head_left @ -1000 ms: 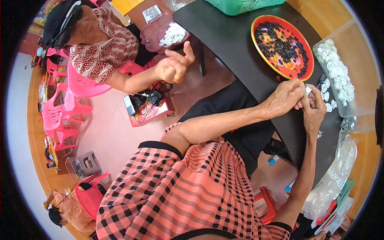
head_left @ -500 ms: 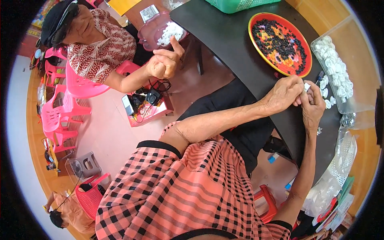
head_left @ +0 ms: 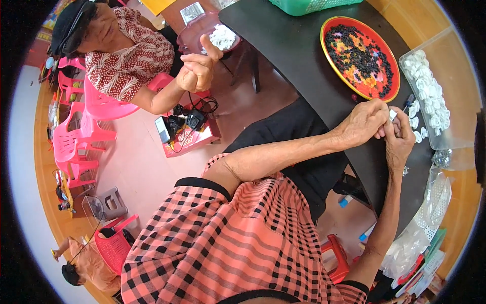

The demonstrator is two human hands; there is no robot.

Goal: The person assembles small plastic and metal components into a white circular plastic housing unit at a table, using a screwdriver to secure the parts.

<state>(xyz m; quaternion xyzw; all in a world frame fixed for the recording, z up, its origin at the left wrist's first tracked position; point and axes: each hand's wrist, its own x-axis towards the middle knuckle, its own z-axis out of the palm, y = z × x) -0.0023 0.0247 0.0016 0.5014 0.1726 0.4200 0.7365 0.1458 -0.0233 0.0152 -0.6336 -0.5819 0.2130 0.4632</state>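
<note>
My left hand point(head_left: 363, 123) and my right hand point(head_left: 400, 138) meet over the dark table, both closed. A small white plastic piece point(head_left: 392, 115) is pinched between their fingertips; its exact shape is mostly covered by the fingers. Just beyond my left hand lies a round red tray point(head_left: 324, 49) with a yellow rim, holding many tiny black parts point(head_left: 348, 55). Beside my right hand, several loose white plastic parts point(head_left: 414, 122) rest on the table, near a slim dark tool point(head_left: 408, 102) partly hidden.
A clear bin point(head_left: 460, 109) of white parts point(head_left: 428, 93) borders the table point(head_left: 276, 38) at right. A green basket point(head_left: 309, 6) sits at the far edge. At upper left a co-worker's hand point(head_left: 196, 71) is raised near a pink bowl point(head_left: 188, 39). Below stands a box with cables point(head_left: 195, 121).
The view has shifted slightly, so the tray and bin appear a little farther right and lower. My hands stay together on the white piece. The co-worker's raised hand has moved slightly left.
</note>
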